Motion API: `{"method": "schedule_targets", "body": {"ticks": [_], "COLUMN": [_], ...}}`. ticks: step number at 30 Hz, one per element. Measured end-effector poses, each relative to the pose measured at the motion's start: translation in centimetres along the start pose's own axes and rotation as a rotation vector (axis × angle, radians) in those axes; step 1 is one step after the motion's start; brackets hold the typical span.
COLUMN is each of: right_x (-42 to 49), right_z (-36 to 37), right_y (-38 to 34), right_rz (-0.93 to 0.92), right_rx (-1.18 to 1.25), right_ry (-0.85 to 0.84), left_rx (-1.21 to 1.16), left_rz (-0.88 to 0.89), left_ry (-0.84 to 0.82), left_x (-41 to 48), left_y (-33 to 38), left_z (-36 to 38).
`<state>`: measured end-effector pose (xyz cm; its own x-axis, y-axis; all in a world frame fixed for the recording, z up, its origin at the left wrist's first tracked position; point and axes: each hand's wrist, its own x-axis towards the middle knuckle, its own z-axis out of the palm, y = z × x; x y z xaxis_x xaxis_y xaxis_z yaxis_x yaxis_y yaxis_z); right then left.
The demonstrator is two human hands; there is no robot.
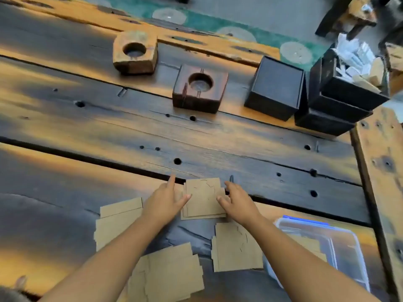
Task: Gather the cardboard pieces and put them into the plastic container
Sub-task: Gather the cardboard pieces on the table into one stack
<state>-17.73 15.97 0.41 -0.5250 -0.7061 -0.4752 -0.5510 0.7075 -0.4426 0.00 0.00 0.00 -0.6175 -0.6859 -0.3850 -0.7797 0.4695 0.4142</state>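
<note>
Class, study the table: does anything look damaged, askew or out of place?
The cardboard stack between the left hand and right hand shows crack-like lines on its top sheet. The other stacks sit fanned and uneven. Nothing has spilled.

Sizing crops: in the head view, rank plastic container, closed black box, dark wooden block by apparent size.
1. plastic container, nearest the camera, so partly perspective
2. closed black box
3. dark wooden block, close to the box in size
</note>
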Motion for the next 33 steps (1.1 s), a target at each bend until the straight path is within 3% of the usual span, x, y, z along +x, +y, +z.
{"method": "schedule_targets", "body": {"ticks": [7,14,24,33], "right_x": [2.1,3.8,4.4,2.9], "right_z": [1.7,2.3,3.2,3.1], "right_y": [1.5,1.8,1.5,1.7], "right_rz": [0.204,0.316,0.277,0.202], "right_rx": [0.111,0.153,0.054,0.166], "right_ry": [0.025,0.05,0.058,0.126], "left_rx": [-0.181,-0.187,-0.2,-0.394], "left_rz": [-0.181,-0.277,-0.322,-0.342], "left_ry": [-0.043,-0.019,-0.039,-0.031], "left_x": [-0.1,0.7,1.6,1.5], "left_y": [-0.3,0.2,1.0,1.0], "left_z": [3.7,5.5,6.1,5.9]}}
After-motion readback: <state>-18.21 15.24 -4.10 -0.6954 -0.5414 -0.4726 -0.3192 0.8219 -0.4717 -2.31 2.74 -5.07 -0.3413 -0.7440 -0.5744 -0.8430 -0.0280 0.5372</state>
